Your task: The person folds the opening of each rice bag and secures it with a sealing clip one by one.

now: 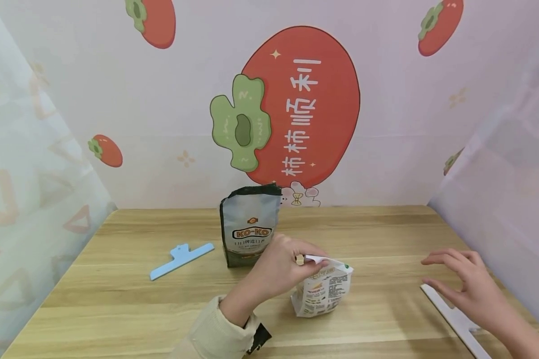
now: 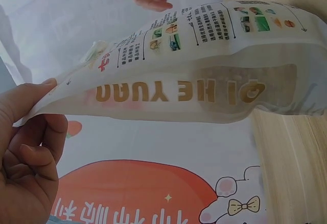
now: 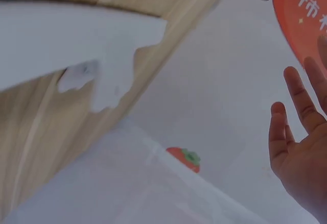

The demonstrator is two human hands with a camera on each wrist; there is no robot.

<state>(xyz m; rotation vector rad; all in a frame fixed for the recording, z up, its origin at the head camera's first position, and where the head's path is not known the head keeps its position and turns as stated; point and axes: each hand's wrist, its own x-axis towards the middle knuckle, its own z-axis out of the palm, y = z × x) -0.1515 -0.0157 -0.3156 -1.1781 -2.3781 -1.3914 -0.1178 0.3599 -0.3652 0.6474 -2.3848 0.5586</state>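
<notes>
Here's the left hand [image 1: 278,267], right of lower centre in the head view, thumb and fingers pinching the top edge of a white printed bag [image 1: 325,294]. That bag stands on the tabletop [image 1: 382,239] just beyond the fingertips; in the left wrist view it stretches right across the upper half, gold "QI HE YUAN" lettering upside down.

Over to the right hand [image 1: 471,284], at lower right: fingers spread and gently bent, thumb apart, holding nothing, just above a white clip [image 1: 455,321] lying at a slant.

Out from the hands, a dark-edged KO-KO bag [image 1: 250,219] stands upright at centre, partly behind the left hand. Left of it lies a light blue clip [image 1: 181,259]. Down at bottom centre, a small black item [image 1: 261,338] peeks out beside the cream sleeve [image 1: 224,326]; too little shows to name it. Behind everything, a big red fruit print [image 1: 328,114] fills the upper middle.
</notes>
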